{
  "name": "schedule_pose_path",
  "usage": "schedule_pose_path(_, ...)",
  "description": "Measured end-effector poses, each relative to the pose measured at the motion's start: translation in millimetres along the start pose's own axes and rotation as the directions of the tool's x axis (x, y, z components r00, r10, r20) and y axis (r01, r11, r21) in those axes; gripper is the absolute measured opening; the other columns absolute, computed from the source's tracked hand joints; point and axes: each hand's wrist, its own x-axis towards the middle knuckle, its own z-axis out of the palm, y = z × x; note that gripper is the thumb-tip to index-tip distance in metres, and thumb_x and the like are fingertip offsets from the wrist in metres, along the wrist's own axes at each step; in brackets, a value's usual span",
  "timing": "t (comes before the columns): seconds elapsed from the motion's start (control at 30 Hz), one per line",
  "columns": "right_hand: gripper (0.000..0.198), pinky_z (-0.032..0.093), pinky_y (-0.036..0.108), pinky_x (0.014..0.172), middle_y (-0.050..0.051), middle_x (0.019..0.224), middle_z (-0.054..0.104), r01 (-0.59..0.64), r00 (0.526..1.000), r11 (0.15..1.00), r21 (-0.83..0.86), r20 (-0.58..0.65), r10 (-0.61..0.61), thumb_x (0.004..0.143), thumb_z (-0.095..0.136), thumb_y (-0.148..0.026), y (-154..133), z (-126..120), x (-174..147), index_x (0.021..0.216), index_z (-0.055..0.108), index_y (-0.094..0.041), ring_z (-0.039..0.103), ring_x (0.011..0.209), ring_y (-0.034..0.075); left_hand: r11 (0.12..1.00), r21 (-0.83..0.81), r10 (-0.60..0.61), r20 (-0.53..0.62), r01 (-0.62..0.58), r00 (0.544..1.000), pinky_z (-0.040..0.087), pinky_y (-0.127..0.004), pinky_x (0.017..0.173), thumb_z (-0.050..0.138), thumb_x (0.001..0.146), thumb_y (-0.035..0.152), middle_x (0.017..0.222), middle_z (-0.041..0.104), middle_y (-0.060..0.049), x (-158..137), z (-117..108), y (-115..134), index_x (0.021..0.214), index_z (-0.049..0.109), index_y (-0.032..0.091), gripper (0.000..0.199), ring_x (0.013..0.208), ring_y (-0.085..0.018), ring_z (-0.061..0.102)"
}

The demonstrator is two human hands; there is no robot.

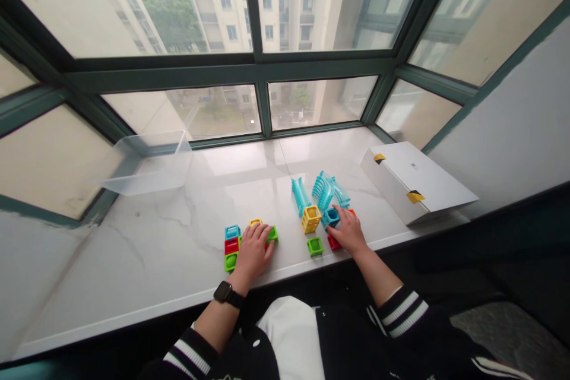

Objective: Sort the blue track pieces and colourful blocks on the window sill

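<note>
My left hand [253,249] lies over a cluster of toy building blocks near the front edge, its fingers and thumb curled around part of it. A blue block [232,232], a red block [231,246] and a green block [231,261] line its left side; a yellow block [255,222] shows behind my fingers. My palm hides the middle. My right hand [350,230] grips a blue cube block [330,218] between thumb and fingers. Beneath that hand a red block [333,243] is partly covered. Just left stand a yellow block [311,219] and a loose green block [315,246].
Translucent blue track pieces [325,190] lie behind the right-hand blocks, with a straight piece [300,195] beside them. A clear plastic bin [155,181] sits at the back left. A white box [418,175] stands at the right, and windows border the marble-patterned sill [178,249].
</note>
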Motion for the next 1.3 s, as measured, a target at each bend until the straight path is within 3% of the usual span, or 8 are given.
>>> schedule_pose_path(0.27, 0.063, 0.036, 0.055, 0.116, 0.014, 0.131, 0.070, -0.010, 1.000, 0.998, -0.056, -0.025, 0.009, 0.087, 0.068, -0.038, -7.3, -1.6, -0.2, 0.146, 0.052, -0.023, 0.060, 0.125, 0.035, 1.000, 0.007, 0.006, 0.006, -0.006, 1.000, 0.037, -0.059, 0.121, 0.056, 0.099, 0.029, 0.140, 0.067, -0.010, 0.5, -1.2, 1.0, 0.138, 0.063, 0.026, 0.040, 0.137, -0.036, 0.053)
schedule_pose_path(0.87, 0.063, 0.031, 0.061, 0.119, 0.014, 0.126, 0.071, -0.034, 0.999, 0.998, -0.054, -0.043, 0.031, 0.086, 0.068, -0.041, -9.3, 1.0, -1.8, 0.144, 0.053, -0.022, 0.061, 0.121, 0.036, 1.000, -0.010, 0.007, 0.004, -0.007, 1.000, 0.037, -0.059, 0.122, 0.055, 0.100, 0.029, 0.140, 0.067, -0.010, -0.1, 0.3, 0.0, 0.138, 0.063, 0.026, 0.039, 0.138, -0.035, 0.053)
schedule_pose_path(1.3, 0.072, 0.032, 0.063, 0.119, 0.015, 0.129, 0.070, -0.024, 0.999, 0.999, -0.025, -0.047, 0.023, 0.087, 0.066, -0.040, -8.3, 2.0, -4.4, 0.154, 0.045, -0.024, 0.060, 0.124, 0.038, 0.999, -0.033, 0.001, -0.010, -0.001, 1.000, 0.037, -0.060, 0.122, 0.056, 0.098, 0.029, 0.139, 0.068, -0.010, 0.2, -0.7, 0.7, 0.138, 0.064, 0.028, 0.040, 0.137, -0.035, 0.054)
